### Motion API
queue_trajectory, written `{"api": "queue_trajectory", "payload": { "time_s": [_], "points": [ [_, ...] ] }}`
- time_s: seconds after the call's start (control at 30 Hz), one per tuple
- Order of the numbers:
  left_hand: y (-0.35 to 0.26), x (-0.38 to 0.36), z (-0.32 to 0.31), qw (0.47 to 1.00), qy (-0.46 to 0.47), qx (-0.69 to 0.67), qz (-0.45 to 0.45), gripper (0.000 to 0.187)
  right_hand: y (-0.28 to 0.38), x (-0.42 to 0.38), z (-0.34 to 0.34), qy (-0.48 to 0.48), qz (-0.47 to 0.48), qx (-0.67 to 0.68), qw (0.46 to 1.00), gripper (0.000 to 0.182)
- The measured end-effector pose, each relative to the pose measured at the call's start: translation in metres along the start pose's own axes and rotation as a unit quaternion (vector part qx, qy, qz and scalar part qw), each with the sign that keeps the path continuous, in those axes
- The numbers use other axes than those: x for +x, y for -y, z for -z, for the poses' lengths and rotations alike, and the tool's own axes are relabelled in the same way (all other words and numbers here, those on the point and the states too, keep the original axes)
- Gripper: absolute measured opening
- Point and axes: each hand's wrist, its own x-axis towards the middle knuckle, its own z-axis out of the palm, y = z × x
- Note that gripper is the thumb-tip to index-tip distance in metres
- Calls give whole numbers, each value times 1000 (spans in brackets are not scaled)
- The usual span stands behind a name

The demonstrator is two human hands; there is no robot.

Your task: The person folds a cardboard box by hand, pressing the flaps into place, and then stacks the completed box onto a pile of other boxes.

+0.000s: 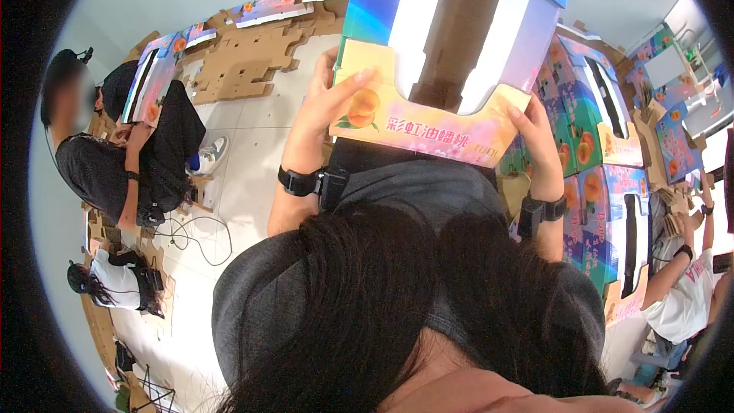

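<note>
That printed peach carton [443,53] sits upright on the lap, looks light but bendy cardboard, best gripped by its bottom flap edges, which is where the left hand [325,111] and right hand [535,145] clamp it, though its top is cut off and hair hides everything below.

Long dark hair [382,298] is spilling down over a grey short-sleeved top [428,191]. The forearms are showing bare below it, and a black strap with a small black device is wrapping each wrist: left [306,181], right [539,210].
</note>
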Motion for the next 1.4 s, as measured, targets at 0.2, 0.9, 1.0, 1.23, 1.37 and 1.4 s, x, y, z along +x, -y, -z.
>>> {"api": "queue_trajectory", "payload": {
  "time_s": [0.2,0.9,1.0,1.23,1.37,1.4],
  "points": [
    [14,6,13,999,36,3,-20,68,-1,-3,-5,-4,32,34,999,64],
    [-7,-6,86,903,-269,36,-332,95,122,111,94,235,-15,-204,950,79],
    [-8,-18,89,934,-135,164,-286,92,106,132,64,280,-86,-188,937,66],
    [-44,-45,18,865,250,372,-227,76,90,187,57,255,-86,-323,907,60],
    [-25,-56,-14,806,211,514,-206,100,80,170,51,108,83,-528,838,60],
    [-13,-54,-15,796,188,535,-210,103,87,158,44,98,128,-529,833,60]
  ]
}}
